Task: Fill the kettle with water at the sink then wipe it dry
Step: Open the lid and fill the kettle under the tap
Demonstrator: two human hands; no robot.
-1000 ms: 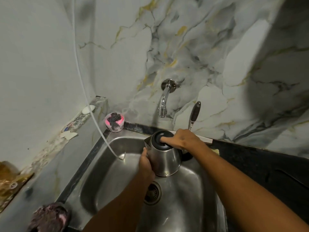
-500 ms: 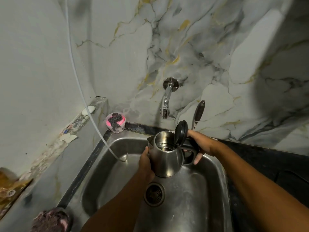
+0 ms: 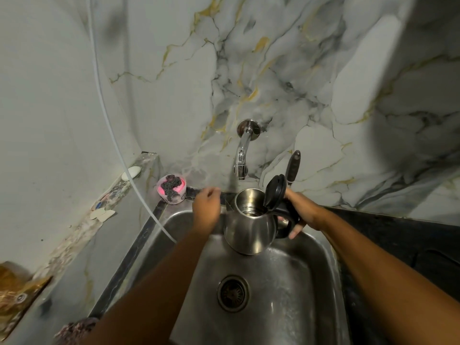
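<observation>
The right hand [image 3: 302, 211] clenched the black handle of the steel kettle [image 3: 249, 226], held above the sink [image 3: 286, 282] just below the tap [image 3: 242, 155], lid [image 3: 275, 191] raised. The left hand [image 3: 206, 210] hovered beside the kettle, grip released.

The rounded stainless-steel kettle [image 3: 249, 227] is hanging upright over the steel sink [image 3: 286, 295]. Its black lid [image 3: 273, 192] is standing open.

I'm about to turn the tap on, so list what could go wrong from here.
1. The kettle hangs above the sink from the right hand alone; added water may tip it.
2. Its mouth sits slightly off the tap; water may run down the outside.
3. The left hand is off the kettle, unable to steady it.
</observation>
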